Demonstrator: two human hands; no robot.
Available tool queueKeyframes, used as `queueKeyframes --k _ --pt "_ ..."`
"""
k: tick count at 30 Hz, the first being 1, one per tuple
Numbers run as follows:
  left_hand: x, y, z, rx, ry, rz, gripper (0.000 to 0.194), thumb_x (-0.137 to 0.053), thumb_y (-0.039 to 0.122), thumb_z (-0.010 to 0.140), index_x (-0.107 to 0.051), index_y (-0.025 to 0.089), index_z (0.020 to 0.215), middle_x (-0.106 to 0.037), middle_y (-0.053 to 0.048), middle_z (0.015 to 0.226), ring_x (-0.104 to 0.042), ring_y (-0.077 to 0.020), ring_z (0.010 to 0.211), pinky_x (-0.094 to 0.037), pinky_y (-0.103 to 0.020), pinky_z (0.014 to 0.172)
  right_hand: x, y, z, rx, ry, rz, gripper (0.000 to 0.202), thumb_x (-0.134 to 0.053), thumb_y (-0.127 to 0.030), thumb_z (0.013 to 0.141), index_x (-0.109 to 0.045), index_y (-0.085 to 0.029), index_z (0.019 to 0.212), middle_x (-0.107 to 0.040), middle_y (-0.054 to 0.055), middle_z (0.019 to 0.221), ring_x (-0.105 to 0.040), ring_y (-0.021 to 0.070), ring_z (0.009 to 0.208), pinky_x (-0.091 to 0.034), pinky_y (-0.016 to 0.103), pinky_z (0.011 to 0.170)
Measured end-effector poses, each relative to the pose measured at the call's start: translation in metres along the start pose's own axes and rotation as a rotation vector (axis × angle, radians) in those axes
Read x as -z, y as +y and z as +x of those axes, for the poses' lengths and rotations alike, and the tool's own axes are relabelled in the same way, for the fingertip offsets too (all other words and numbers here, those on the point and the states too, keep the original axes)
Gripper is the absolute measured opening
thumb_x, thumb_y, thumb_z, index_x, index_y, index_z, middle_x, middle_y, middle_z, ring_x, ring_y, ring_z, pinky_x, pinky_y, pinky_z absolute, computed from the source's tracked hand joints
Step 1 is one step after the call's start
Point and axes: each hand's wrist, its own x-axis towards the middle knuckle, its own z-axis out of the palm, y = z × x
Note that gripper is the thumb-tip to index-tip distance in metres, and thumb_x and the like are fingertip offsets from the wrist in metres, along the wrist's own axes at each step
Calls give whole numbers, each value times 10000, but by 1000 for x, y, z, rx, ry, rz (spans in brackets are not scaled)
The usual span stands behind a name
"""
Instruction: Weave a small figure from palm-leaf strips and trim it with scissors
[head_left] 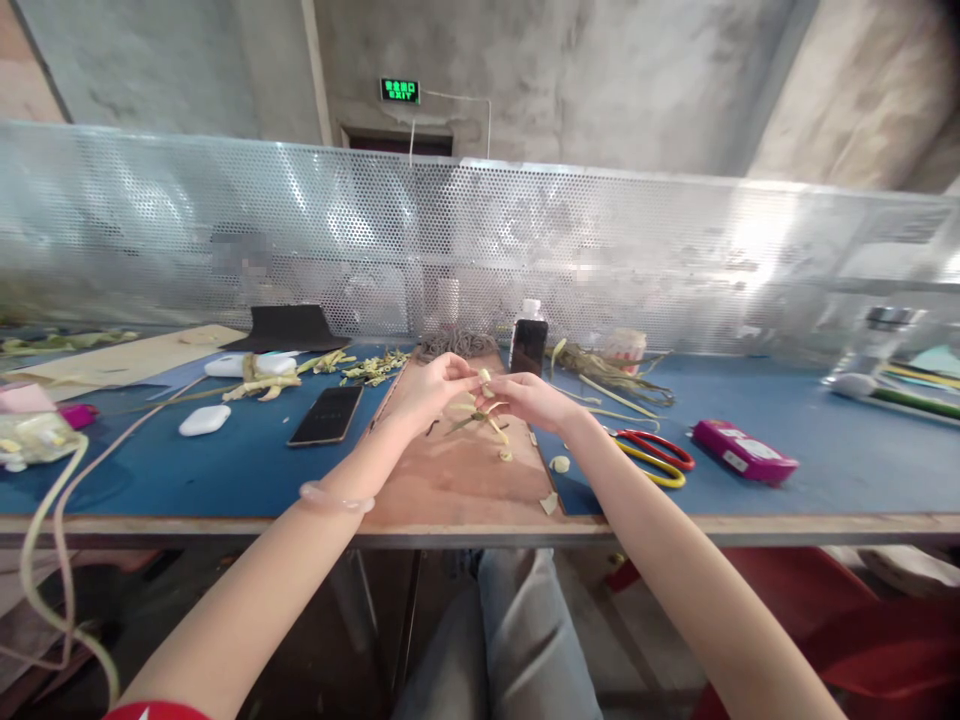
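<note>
Above the brown board (457, 490), my left hand (439, 388) and my right hand (531, 398) meet fingertip to fingertip. Both are closed, pinching a small pale yellow-green coiled plant strip (484, 378) between them. Thin leafy strips hang below the fingers, one ending in a pale curl (505, 455). Exactly how each fingertip grips the piece is too small to tell. A loose pale coil (559, 464) lies on the blue table by my right forearm.
Red-and-yellow-handled scissors (660, 460) and a purple packet (742, 452) lie to the right. Left are a phone (326, 415), a white case (204, 420) and cut green strips (375, 367). A bottle (531, 310) and dried strips (611, 375) stand behind, before a perforated metal screen (300, 230).
</note>
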Motion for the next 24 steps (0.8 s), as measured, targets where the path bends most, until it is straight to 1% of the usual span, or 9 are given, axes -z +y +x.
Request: queueKeyframes --k 3,5,8,10,14,18,20,22,24 --pt "0 2 0 -4 -69 -96 374 -692 305 739 -598 187 1081 -690 -82 983 -643 -181 839 -482 -328 764 -1 -1 0 25 6 -53 308 -659 -413 775 -707 -115 833 -705 103 855 -634 150 745 -510 298 729" --pt "1 2 0 -7 -87 -78 349 -684 306 747 -640 185 1071 -690 -91 1019 -635 -190 904 -472 -340 813 -1 -1 -1 43 10 -100 322 -643 -426 788 -711 -124 875 -710 104 879 -636 149 742 -510 296 724" --pt "1 -1 2 -2 -60 -46 311 -695 314 736 -682 184 1018 -696 -89 1029 -625 -201 952 -456 -363 867 -2 -1 -1 71 24 -188 348 -617 -445 809 -707 -145 960 -719 99 886 -643 154 736 -513 300 714" --pt "2 -2 3 4 -20 -47 296 -710 306 719 -690 185 989 -705 -81 997 -631 -199 940 -456 -361 872 -3 -2 -1 98 57 -258 344 -619 -442 808 -706 -157 981 -724 91 879 -649 156 734 -515 298 712" --pt "3 -3 3 42 50 -36 288 -725 300 699 -682 173 953 -713 -82 958 -648 -195 900 -476 -333 839 -7 1 2 165 218 -403 334 -632 -419 797 -701 -152 986 -725 87 878 -661 165 760 -518 288 718" --pt "2 -3 2 112 72 13 287 -724 291 696 -663 161 944 -712 -84 958 -653 -190 906 -491 -295 821 -10 9 6 196 349 -517 319 -634 -391 795 -687 -156 1004 -728 81 906 -674 168 756 -524 279 710" --pt "2 -6 4 129 86 33 243 -679 312 743 -656 162 933 -711 -86 971 -658 -183 889 -501 -280 793 -8 13 8 192 395 -560 288 -624 -365 804 -682 -163 1002 -732 70 908 -679 163 752 -529 268 706" --pt "5 -12 8 162 110 66 209 -583 325 822 -646 155 927 -713 -97 954 -667 -178 839 -513 -276 738 -4 15 9 174 462 -609 250 -609 -327 813 -680 -156 981 -735 70 892 -682 165 757 -532 264 702" --pt "11 -20 11 215 129 111 192 -514 276 859 -631 138 924 -719 -111 879 -674 -184 766 -518 -283 668 1 16 9 141 537 -666 190 -618 -274 801 -685 -148 926 -737 74 865 -684 178 781 -532 266 710"
